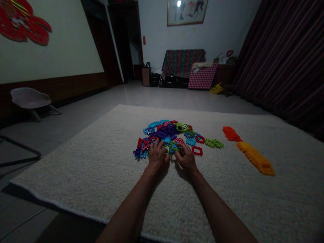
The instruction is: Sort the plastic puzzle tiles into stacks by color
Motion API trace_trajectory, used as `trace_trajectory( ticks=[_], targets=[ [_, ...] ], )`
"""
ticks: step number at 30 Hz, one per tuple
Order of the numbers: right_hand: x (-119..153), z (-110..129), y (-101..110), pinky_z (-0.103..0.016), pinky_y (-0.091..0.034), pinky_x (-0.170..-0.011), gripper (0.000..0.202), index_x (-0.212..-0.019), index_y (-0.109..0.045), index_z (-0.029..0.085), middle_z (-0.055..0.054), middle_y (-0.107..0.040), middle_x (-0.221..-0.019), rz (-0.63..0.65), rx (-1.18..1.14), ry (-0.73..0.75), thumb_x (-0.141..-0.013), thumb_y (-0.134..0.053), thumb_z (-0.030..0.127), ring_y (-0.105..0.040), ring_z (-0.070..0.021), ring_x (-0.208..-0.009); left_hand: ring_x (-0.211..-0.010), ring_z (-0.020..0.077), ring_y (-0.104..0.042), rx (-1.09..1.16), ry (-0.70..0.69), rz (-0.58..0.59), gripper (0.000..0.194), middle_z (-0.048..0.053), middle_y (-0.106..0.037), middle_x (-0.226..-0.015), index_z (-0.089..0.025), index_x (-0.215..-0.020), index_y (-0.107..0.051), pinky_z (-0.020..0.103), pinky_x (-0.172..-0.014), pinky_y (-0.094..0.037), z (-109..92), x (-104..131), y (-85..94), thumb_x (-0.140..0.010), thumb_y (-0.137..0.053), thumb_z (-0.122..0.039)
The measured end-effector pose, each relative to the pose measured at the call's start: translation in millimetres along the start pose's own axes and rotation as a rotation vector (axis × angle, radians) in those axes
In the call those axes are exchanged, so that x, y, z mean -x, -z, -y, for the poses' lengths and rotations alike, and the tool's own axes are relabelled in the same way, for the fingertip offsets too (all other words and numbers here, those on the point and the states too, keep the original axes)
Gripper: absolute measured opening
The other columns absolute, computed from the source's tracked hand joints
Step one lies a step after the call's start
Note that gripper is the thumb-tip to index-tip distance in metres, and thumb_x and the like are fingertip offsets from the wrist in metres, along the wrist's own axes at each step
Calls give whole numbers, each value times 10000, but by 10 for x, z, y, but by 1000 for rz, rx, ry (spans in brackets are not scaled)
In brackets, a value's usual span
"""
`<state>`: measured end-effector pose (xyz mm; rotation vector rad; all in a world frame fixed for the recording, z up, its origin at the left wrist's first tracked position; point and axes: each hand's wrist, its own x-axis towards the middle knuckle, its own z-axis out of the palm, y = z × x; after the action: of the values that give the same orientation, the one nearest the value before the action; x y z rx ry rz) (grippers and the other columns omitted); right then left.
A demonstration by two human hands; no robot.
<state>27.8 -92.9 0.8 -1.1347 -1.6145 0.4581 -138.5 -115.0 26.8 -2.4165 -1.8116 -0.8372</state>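
Observation:
A heap of notched plastic interlocking pieces in purple, blue, red, pink and green (pixel 164 131) lies on the pale mat. At its near edge my left hand (pixel 157 156) has some fingers reaching over the pieces, while its thumb and index finger close at a light green interlocking piece (pixel 167 149). Close by on the right, my right hand (pixel 187 158) pinches a green-and-blue interlocking piece (pixel 173 146) between thumb and fingers. The undersides of both hands are hidden. A red square frame piece (pixel 197 151) lies just right of my right hand.
Green pieces (pixel 214 143) form a short row right of the heap. Farther right lie an orange-red row (pixel 231 134) and a longer yellow-orange row (pixel 255 158). The textured mat (pixel 101 175) covers the floor; a small white chair (pixel 31 98) stands left.

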Motion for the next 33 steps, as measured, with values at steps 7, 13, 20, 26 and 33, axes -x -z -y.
trace_trajectory(
  ticks=[7, 13, 20, 26, 33],
  targets=[
    [1, 77, -6, -376, -577, -777, 356, -1049, -670, 183, -101, -700, -1049, 55, -171, -163, -761, -617, 386, -684, -229, -874, -1463, 354, -371, 98, -106, -167, 143, 117, -523, -1505, -191, -990, -692, 592, -1169, -344, -47, -25, -87, -853, -651, -194],
    [5, 155, -6, -353, -535, -787, 354, -994, -676, 208, -59, -736, -929, 131, -277, -277, -757, -610, 462, -665, -230, -859, -1398, 311, -479, 249, -204, -153, 118, 161, -512, -1500, -182, -986, -664, 532, -1146, -431, 2, -34, -200, -876, -622, -191],
    [6, 163, -20, -340, -502, -712, 338, -873, -677, 194, -58, -713, -823, 91, -292, -375, -724, -642, 495, -634, -218, -773, -1304, 285, -560, 354, -197, -133, 191, 137, -591, -1391, -211, -1035, -663, 483, -1077, -510, -9, -21, -146, -845, -666, -185],
    [4, 166, -41, -298, -492, -624, 298, -799, -653, 197, -24, -658, -727, 47, -302, -389, -710, -657, 482, -567, -172, -689, -941, 229, -648, 151, 206, -111, 101, 74, -686, -931, -219, -851, -691, 382, -891, -531, 249, -35, 263, -892, -599, -225],
    [20, 284, -59, -287, -537, -593, 285, -829, -621, 201, -33, -657, -782, 67, -417, -409, -720, -621, 464, -573, -158, -681, -945, 263, -635, 54, 208, 31, 134, 76, -682, -946, -231, -934, -687, 368, -835, -485, 466, 295, 403, -802, -708, -244]
  ],
)
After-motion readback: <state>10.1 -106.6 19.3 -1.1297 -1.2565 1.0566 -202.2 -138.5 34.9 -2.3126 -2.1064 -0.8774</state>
